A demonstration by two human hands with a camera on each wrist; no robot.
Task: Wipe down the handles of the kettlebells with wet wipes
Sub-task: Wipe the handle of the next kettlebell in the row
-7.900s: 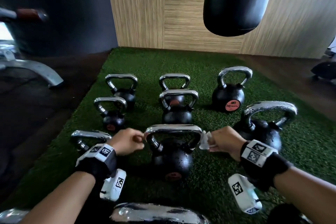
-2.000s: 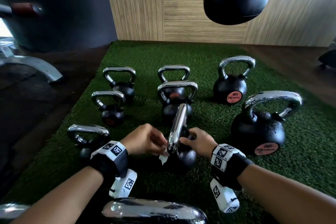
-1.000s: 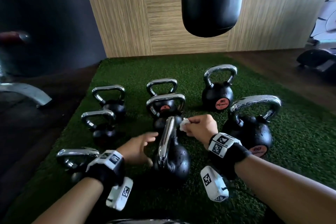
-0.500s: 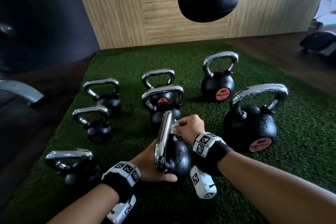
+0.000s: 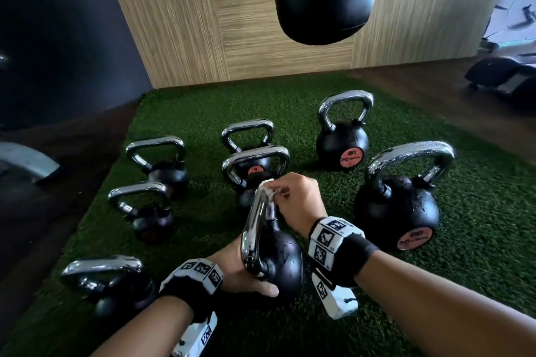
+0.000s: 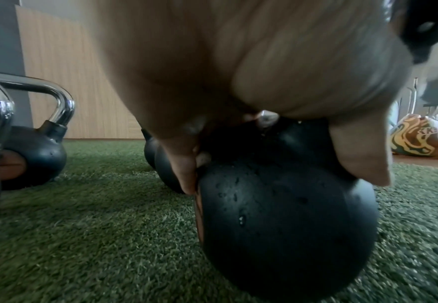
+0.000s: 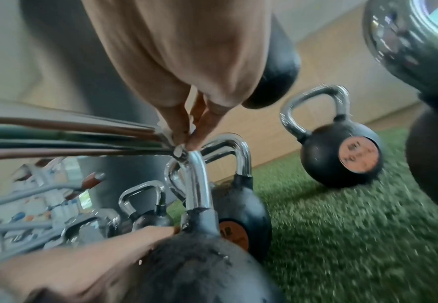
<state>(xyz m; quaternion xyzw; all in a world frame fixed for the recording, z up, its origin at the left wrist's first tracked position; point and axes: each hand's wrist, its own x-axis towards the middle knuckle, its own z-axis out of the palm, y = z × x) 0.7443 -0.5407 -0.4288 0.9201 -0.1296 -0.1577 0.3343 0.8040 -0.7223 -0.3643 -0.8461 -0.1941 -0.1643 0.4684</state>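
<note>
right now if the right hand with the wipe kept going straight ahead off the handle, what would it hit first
Probably the chrome handle of the kettlebell just behind. The right hand pinches the wipe at the far end of the handle, pointing away from the person. How far apart they are in depth is unclear.

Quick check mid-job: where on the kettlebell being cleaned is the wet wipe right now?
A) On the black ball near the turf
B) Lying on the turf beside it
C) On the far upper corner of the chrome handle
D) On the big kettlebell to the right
C: the right hand pinches the wet wipe against the far upper corner of the chrome handle, while the left hand steadies the kettlebell.
</note>
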